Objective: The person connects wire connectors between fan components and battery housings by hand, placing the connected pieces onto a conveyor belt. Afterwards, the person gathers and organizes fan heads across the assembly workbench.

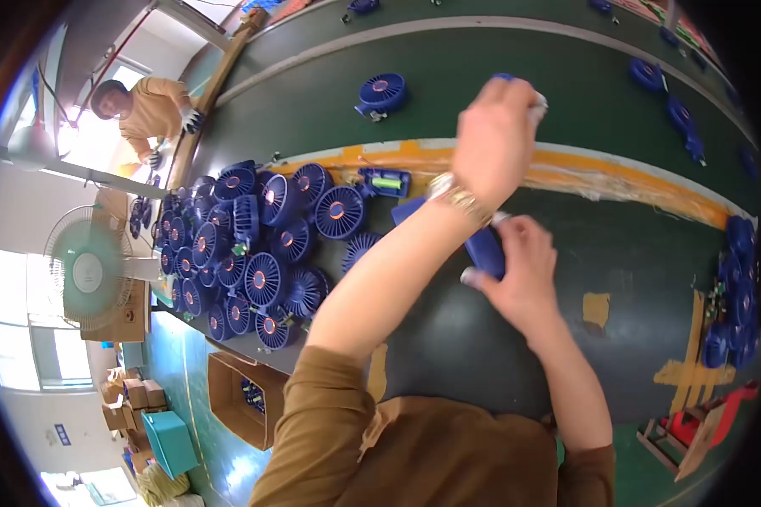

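My left hand (pixel 495 127), with a gold watch at the wrist, reaches out over the green belt. Its fingers are closed, and a small bit of a blue plastic part (pixel 504 77) shows above them; the rest is hidden. Nearer to me, my right hand (pixel 526 270) grips a smooth dark-blue plastic piece (pixel 485 253), which looks like a fan handle. White coverings show on fingertips of both hands. Behind my left forearm, another blue part (pixel 406 211) is partly hidden. A blue part with a green cell (pixel 386 182) lies by the tape strip.
Many small blue fans (pixel 265 279) are heaped on the left of the table (pixel 448 355); more blue parts (pixel 740 287) stand at the right edge. A fan (pixel 382 91) sits on the belt (pixel 304 110). A gloved co-worker (pixel 156 110) is at far left, above an open carton (pixel 228 397).
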Motion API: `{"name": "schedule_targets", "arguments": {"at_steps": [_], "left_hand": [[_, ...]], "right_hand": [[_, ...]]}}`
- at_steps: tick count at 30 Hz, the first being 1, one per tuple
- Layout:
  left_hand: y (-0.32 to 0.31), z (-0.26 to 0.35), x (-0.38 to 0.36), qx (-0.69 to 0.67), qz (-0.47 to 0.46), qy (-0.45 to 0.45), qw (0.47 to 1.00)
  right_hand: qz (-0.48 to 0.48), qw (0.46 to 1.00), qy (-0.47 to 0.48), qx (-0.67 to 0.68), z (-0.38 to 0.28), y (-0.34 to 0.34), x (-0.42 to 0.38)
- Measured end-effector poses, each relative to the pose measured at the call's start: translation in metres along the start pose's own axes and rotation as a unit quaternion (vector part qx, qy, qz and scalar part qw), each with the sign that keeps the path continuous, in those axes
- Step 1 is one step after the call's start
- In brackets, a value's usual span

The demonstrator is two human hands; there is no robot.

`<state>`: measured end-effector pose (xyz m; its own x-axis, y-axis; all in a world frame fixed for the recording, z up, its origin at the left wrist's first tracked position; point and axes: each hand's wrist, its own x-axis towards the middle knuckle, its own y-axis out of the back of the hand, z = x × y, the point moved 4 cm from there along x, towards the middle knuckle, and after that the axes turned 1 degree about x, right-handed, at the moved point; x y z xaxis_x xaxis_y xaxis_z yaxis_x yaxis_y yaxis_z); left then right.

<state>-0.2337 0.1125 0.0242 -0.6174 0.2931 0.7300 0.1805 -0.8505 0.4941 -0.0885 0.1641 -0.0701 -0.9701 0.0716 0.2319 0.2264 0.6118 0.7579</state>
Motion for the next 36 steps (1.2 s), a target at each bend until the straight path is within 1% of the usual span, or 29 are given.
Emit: {"name": "schedule_targets", "arguments": {"at_steps": [1, 2, 4, 5, 6, 7, 8, 9, 10, 11, 12, 13, 15, 17, 18, 20, 21, 22, 23, 24, 26, 27, 29, 30, 31, 32, 33, 34, 36], "left_hand": [[-0.03, -0.019, 0.0, 0.0, -0.053, -0.015, 0.998], [-0.044, -0.025, -0.002, -0.003, -0.084, 0.001, 0.996], [-0.04, -0.045, -0.002, 0.072, -0.104, -0.007, 0.992], [-0.028, -0.07, 0.0, 0.151, -0.117, 0.062, 0.98], [-0.009, -0.1, 0.005, 0.226, -0.13, 0.129, 0.957], [0.013, -0.127, 0.002, 0.29, -0.129, 0.136, 0.938], [0.031, -0.152, 0.001, 0.364, -0.186, 0.203, 0.89], [0.043, -0.187, -0.007, 0.382, -0.216, 0.237, 0.867], [0.049, -0.217, -0.018, 0.348, -0.178, 0.25, 0.886], [0.048, -0.234, -0.027, 0.319, -0.172, 0.247, 0.898], [0.048, -0.24, -0.029, 0.29, -0.164, 0.244, 0.911], [0.048, -0.248, -0.03, 0.282, -0.158, 0.243, 0.914], [0.042, -0.257, -0.031, 0.261, -0.151, 0.238, 0.923], [0.045, -0.237, -0.019, 0.267, -0.185, 0.186, 0.927], [0.052, -0.223, -0.01, 0.277, -0.146, 0.158, 0.937], [0.074, -0.196, 0.002, 0.173, -0.056, 0.2, 0.963], [0.087, -0.181, 0.004, 0.06, -0.014, 0.212, 0.975], [0.098, -0.14, 0.005, 0.005, 0.035, 0.222, 0.974], [0.111, -0.122, 0.001, -0.078, 0.065, 0.203, 0.974], [0.124, -0.093, -0.004, -0.071, 0.077, 0.201, 0.974], [0.143, -0.037, -0.022, -0.137, 0.118, 0.17, 0.969], [0.151, -0.011, -0.037, -0.144, 0.128, 0.212, 0.958], [0.162, 0.022, -0.072, -0.123, 0.073, 0.234, 0.962], [0.157, 0.029, -0.093, -0.218, 0.057, 0.234, 0.946], [0.151, 0.038, -0.11, -0.243, 0.011, 0.245, 0.938], [0.144, 0.048, -0.125, -0.279, -0.035, 0.278, 0.919], [0.134, 0.053, -0.143, -0.294, -0.047, 0.336, 0.894], [0.127, 0.057, -0.157, -0.312, -0.087, 0.334, 0.885], [0.114, 0.067, -0.171, -0.304, -0.127, 0.364, 0.871]], "right_hand": [[-0.021, 0.999, 0.036, -0.018, 0.002, -0.013, -0.001], [-0.042, 0.996, 0.071, -0.037, 0.007, -0.024, -0.001], [-0.012, 0.998, 0.056, 0.023, 0.019, -0.013, -0.003], [-0.002, 0.998, 0.042, 0.054, 0.026, -0.004, -0.011], [0.011, 0.992, -0.043, 0.119, 0.039, 0.009, -0.024], [0.026, 0.975, -0.127, 0.178, 0.052, 0.024, -0.037], [0.058, 0.986, -0.103, 0.116, 0.056, 0.042, -0.044], [0.042, 0.989, -0.12, 0.073, 0.067, 0.05, -0.056], [0.03, 0.993, -0.112, 0.036, 0.072, 0.059, -0.062], [0.017, 0.995, -0.102, 0.0, 0.075, 0.067, -0.066], [0.005, 0.995, -0.089, -0.037, 0.076, 0.071, -0.067], [0.009, 0.992, -0.103, -0.072, 0.077, 0.072, -0.069], [0.001, 0.99, -0.112, -0.08, 0.073, 0.073, -0.062], [-0.002, 0.988, -0.118, -0.101, 0.066, 0.072, -0.053], [-0.002, 0.986, -0.114, -0.118, 0.063, 0.071, -0.048], [0.018, 0.989, -0.089, -0.117, 0.059, 0.063, -0.045], [0.027, 0.991, -0.096, -0.092, 0.064, 0.056, -0.046], [0.037, 0.992, -0.098, -0.064, 0.071, 0.047, -0.048], [0.049, 0.993, -0.098, -0.033, 0.073, 0.041, -0.05], [0.067, 0.993, -0.093, -0.032, 0.073, 0.04, -0.051], [0.103, 0.991, -0.082, -0.027, 0.068, 0.04, -0.053], [0.112, 0.99, -0.089, -0.012, 0.066, 0.04, -0.053], [0.093, 0.99, -0.103, 0.021, 0.07, 0.038, -0.055], [0.082, 0.99, -0.108, 0.037, 0.07, 0.038, -0.055], [0.063, 0.986, -0.133, 0.072, 0.069, 0.038, -0.056], [0.044, 0.981, -0.157, 0.107, 0.068, 0.037, -0.057], [0.023, 0.973, -0.182, 0.143, 0.067, 0.036, -0.059], [0.019, 0.952, -0.195, 0.236, 0.064, 0.036, -0.061], [0.007, 0.881, -0.222, 0.417, 0.053, 0.04, -0.069]]}}
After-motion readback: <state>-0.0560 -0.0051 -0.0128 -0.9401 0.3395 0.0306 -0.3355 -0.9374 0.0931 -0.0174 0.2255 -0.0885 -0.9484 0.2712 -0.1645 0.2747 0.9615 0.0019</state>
